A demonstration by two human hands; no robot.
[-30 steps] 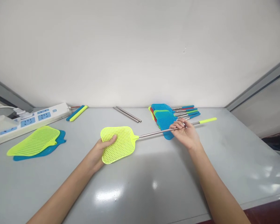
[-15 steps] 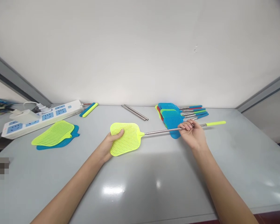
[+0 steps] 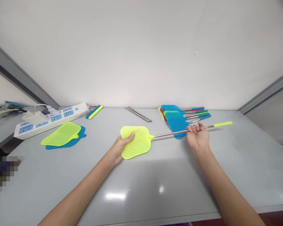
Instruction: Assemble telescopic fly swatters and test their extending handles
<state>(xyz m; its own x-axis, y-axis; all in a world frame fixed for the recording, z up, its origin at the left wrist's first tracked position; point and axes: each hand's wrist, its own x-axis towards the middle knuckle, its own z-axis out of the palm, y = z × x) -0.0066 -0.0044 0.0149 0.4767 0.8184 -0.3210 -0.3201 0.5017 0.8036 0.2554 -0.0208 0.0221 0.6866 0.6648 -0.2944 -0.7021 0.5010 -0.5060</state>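
A yellow-green fly swatter (image 3: pixel 136 145) with a metal rod and a yellow-green grip is held level above the table. My left hand (image 3: pixel 119 148) pinches the left edge of its perforated head, thumb on top and fingers behind. Around the metal rod, close to the grip, my right hand (image 3: pixel 198 134) is closed with its palm turned up. Just behind that hand lies a pile of fly swatters (image 3: pixel 175 121), mostly blue, with some green and red among them.
Loose swatter heads (image 3: pixel 62 134), one yellow-green over one blue, lie at the left. Behind them stands a white power strip (image 3: pixel 54 119) with plugs in it. Two grips (image 3: pixel 95 112) and several metal rods (image 3: pixel 139 114) rest near the wall.
In the picture, the held swatter and both hands sit slightly further right. The view has shifted too, since the items on the left also appear further right. Both hands keep their hold.
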